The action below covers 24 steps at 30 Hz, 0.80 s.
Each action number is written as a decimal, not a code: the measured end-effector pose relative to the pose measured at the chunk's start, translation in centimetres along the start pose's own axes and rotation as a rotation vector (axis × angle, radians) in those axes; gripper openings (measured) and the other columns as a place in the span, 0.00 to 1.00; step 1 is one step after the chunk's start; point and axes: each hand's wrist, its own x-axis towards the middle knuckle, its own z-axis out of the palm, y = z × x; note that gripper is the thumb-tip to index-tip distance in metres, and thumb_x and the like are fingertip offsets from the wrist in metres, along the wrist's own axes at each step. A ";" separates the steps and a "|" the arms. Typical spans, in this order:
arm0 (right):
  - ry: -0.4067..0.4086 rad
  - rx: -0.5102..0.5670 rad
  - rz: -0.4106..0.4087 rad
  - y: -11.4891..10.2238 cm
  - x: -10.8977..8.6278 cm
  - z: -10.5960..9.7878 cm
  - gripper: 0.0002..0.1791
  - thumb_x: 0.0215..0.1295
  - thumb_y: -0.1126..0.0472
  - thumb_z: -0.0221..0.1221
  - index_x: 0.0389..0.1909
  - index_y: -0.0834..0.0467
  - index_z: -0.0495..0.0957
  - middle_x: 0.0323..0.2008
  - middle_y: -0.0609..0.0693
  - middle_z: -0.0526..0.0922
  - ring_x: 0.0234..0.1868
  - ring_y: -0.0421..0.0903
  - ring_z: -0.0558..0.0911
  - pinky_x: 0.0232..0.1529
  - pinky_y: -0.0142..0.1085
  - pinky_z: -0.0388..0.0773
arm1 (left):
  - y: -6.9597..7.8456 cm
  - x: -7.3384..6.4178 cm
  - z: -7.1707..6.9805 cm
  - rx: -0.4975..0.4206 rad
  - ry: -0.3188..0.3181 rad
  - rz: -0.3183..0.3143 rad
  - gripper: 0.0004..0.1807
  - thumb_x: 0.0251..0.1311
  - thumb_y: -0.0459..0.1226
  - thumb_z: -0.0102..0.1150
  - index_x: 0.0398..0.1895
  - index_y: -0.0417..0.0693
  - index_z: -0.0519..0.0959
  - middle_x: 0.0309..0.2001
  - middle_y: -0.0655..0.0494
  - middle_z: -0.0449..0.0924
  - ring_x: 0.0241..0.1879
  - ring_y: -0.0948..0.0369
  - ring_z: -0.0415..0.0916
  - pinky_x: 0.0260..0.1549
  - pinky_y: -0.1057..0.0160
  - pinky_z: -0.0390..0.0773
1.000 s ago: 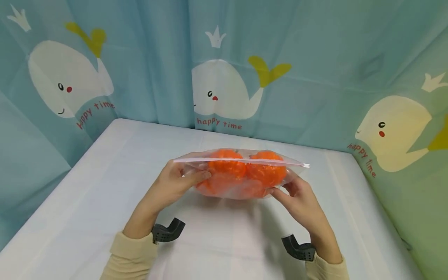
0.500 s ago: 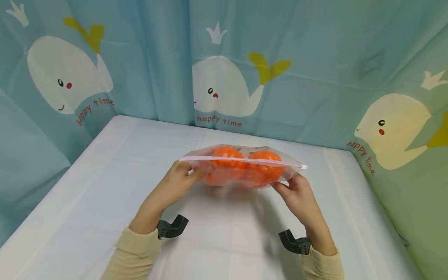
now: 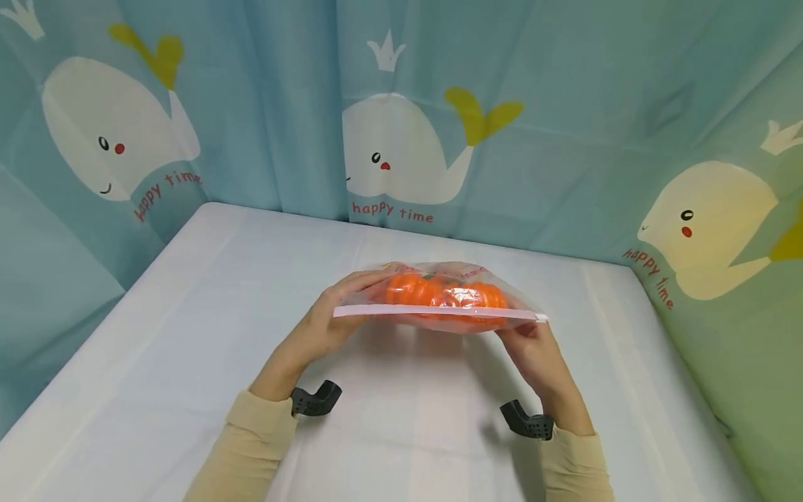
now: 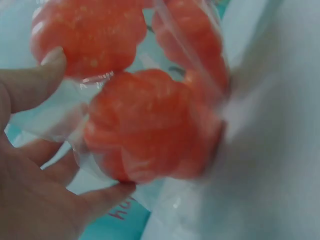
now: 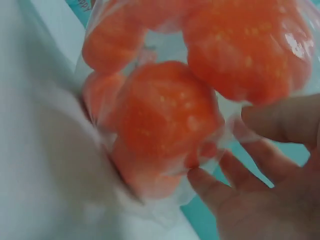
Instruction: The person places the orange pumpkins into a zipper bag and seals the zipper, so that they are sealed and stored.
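Between both hands is a clear zip bag with a pale slider strip along its near edge. Inside it lie several orange pumpkins with ribbed sides, pressed together. My left hand grips the bag's left end; in the left wrist view its thumb lies on the plastic over one pumpkin, with the other fingers round the side. At the right end, my right hand holds the bag near the slider. The right wrist view shows its thumb and fingertips at the plastic beside the pumpkins.
A white-covered table spreads beneath the bag. Blue-green curtains printed with whales hang behind it and along both sides. Each wrist carries a black camera mount.
The bag has tilted, bringing its slider strip lower and nearer over the pumpkins. Both hands have shifted slightly inward, and the left thumb has gone under the strip in the head view.
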 end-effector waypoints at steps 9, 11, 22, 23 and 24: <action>-0.148 -0.162 0.095 1.2 -0.1 -1.5 0.28 0.74 0.55 0.54 0.73 0.42 0.63 0.74 0.43 0.63 0.71 0.39 0.65 0.62 0.26 0.69 | -1.4 -0.3 0.3 0.050 -0.037 -0.021 0.26 0.62 0.29 0.60 0.65 0.46 0.73 0.68 0.46 0.70 0.71 0.49 0.63 0.67 0.39 0.65; -0.179 -0.116 0.124 1.3 -0.3 -1.8 0.29 0.74 0.57 0.53 0.74 0.43 0.62 0.76 0.45 0.59 0.71 0.37 0.65 0.62 0.26 0.70 | -1.6 -0.4 0.3 0.076 -0.047 -0.047 0.27 0.62 0.32 0.63 0.65 0.46 0.73 0.69 0.46 0.69 0.71 0.48 0.62 0.67 0.39 0.64; -0.238 -0.099 0.251 0.7 -1.1 -3.8 0.31 0.75 0.59 0.52 0.76 0.52 0.57 0.76 0.54 0.58 0.70 0.54 0.71 0.64 0.39 0.74 | -1.0 -1.5 -2.4 0.280 -0.252 -0.447 0.36 0.63 0.22 0.52 0.74 0.51 0.62 0.74 0.44 0.61 0.72 0.43 0.60 0.68 0.39 0.62; -0.242 -0.139 0.265 0.5 -1.2 -3.7 0.31 0.75 0.56 0.53 0.76 0.51 0.58 0.76 0.54 0.59 0.69 0.55 0.72 0.66 0.43 0.73 | -0.9 -1.7 -2.7 0.291 -0.266 -0.468 0.36 0.63 0.21 0.49 0.74 0.52 0.64 0.73 0.44 0.62 0.71 0.42 0.62 0.67 0.39 0.64; -0.247 -0.180 0.275 0.3 -1.2 -3.5 0.32 0.74 0.54 0.54 0.76 0.50 0.58 0.75 0.54 0.61 0.69 0.56 0.72 0.66 0.47 0.72 | -0.8 -1.9 -3.0 0.303 -0.277 -0.483 0.35 0.64 0.20 0.46 0.73 0.52 0.65 0.72 0.44 0.64 0.69 0.42 0.64 0.66 0.39 0.66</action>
